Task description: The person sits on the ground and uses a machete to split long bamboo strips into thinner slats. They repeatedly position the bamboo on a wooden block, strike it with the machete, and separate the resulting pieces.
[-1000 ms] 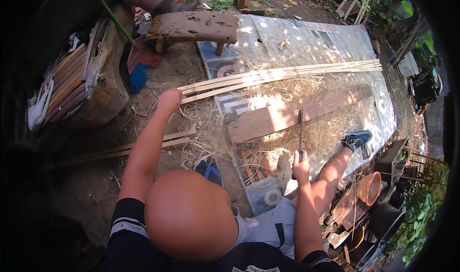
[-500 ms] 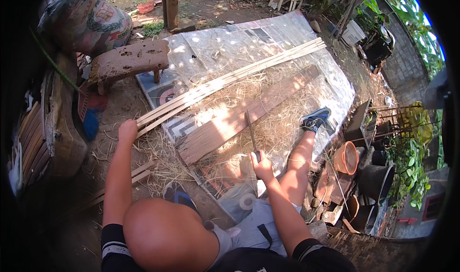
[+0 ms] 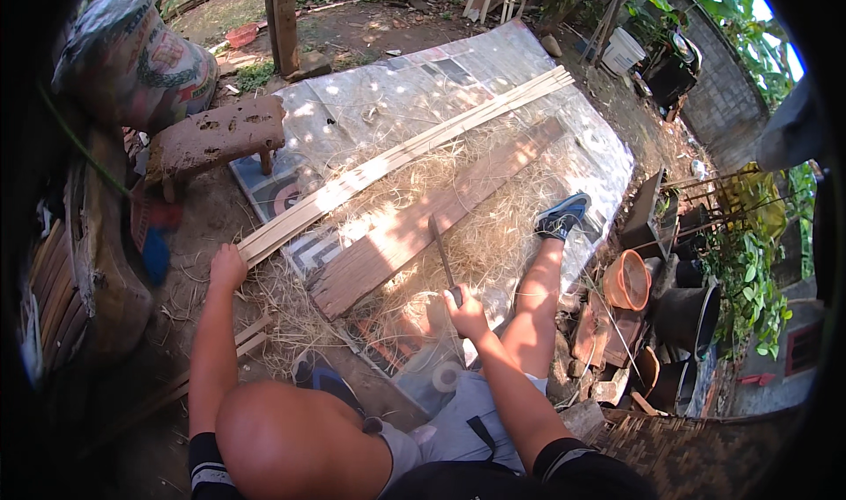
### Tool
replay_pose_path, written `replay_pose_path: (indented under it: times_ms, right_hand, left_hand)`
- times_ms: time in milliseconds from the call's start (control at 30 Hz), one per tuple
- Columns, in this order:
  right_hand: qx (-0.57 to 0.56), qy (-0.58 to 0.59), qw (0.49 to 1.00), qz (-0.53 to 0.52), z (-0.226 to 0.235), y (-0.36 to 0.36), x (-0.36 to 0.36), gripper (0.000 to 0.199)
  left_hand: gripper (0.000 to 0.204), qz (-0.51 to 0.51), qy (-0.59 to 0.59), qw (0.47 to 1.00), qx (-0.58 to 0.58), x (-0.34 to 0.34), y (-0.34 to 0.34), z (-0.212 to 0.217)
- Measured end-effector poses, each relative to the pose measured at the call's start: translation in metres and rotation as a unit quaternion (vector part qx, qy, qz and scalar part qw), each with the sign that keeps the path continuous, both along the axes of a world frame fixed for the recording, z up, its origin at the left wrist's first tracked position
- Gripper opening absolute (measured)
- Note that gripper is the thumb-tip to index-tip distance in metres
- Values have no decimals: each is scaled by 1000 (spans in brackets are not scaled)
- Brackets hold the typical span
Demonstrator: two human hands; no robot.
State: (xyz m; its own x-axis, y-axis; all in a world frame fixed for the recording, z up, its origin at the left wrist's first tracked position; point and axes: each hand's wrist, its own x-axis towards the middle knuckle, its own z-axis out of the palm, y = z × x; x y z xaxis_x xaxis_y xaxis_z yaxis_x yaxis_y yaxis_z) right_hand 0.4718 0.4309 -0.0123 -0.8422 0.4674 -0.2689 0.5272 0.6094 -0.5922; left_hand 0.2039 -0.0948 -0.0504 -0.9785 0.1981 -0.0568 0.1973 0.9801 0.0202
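Observation:
At the near left end of a bundle of long pale bamboo strips [image 3: 388, 162], my left hand [image 3: 229, 266] is closed round the strips. The bundle slants away to the far right over the ground sheet. My right hand [image 3: 465, 312] grips the handle of a long-bladed knife [image 3: 442, 249], its blade pointing away with the tip over a brown wooden plank [image 3: 432, 218]. That plank lies roughly alongside the strips, nearer to me. Curly pale shavings [image 3: 480, 227] are heaped around and under it.
A printed sheet [image 3: 352, 90] covers the ground. To the left stand a worn low bench [image 3: 216, 137] and a full sack [image 3: 150, 59]. Pots, including an orange one [image 3: 627, 280], crowd the right side near bricks. A roll of tape [image 3: 446, 377] lies by my legs.
The strips in my left hand have drawn closer together into a tighter bundle. The whole view has shifted slightly, and my right hand still holds the knife near the plank.

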Motion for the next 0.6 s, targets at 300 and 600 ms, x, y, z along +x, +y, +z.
replay_pose_path:
  times_ms: [300,600]
  right_hand:
    - [7,33,999,11,-7,-2,-5,45]
    - [-35,-10,999,-5,0,1,-8,71]
  left_hand:
    - [29,-41,-72,995,55,-21,-20,94]
    - [42,-99,94,983,125,-39,23,295]
